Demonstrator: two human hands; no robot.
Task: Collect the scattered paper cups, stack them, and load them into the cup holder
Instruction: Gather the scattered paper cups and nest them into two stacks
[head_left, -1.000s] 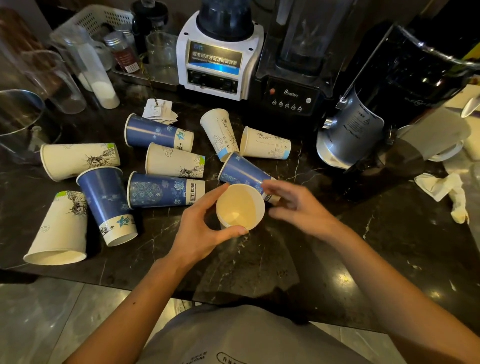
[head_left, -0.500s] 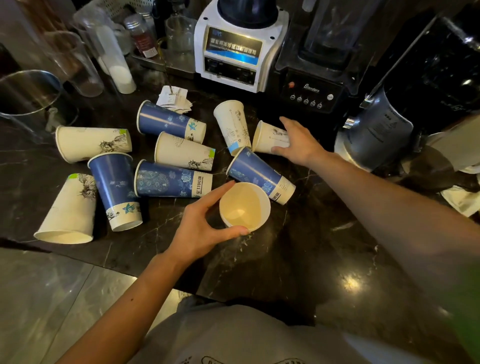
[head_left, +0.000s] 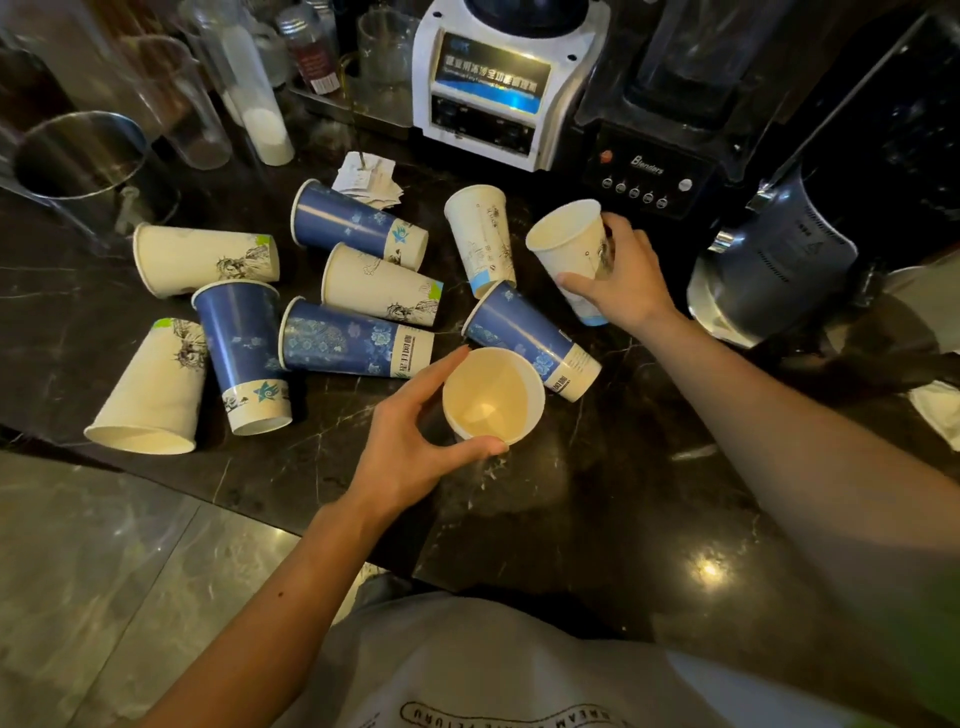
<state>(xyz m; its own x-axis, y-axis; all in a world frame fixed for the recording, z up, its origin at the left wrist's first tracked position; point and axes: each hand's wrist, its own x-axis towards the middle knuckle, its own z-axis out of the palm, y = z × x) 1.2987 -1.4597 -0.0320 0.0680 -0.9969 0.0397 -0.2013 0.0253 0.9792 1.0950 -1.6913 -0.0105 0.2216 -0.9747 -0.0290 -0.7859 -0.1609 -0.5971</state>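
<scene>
My left hand (head_left: 415, 441) grips an upright white paper cup (head_left: 492, 396), mouth up, near the counter's front. My right hand (head_left: 623, 275) holds a second white cup (head_left: 569, 247), lifted and tilted, close to the black blender. Several blue and white cups lie on their sides across the dark counter: a blue one (head_left: 530, 338) between my hands, a white one (head_left: 480, 236) behind it, a blue floral one (head_left: 358, 340), and more further left, such as a white cup (head_left: 150, 387). No cup holder can be made out for certain.
A white blender base (head_left: 498, 83) and a black blender (head_left: 654, 156) stand at the back, a dark jug (head_left: 779, 254) at the right. A steel cup (head_left: 78, 156), glass containers (head_left: 208, 104) and crumpled receipts (head_left: 366, 176) sit at the back left. The counter's front edge (head_left: 208, 488) runs diagonally below.
My right hand reached back to the white cup lying by the black blender, closed on it and lifted it off the counter. The left hand kept the upright cup in place.
</scene>
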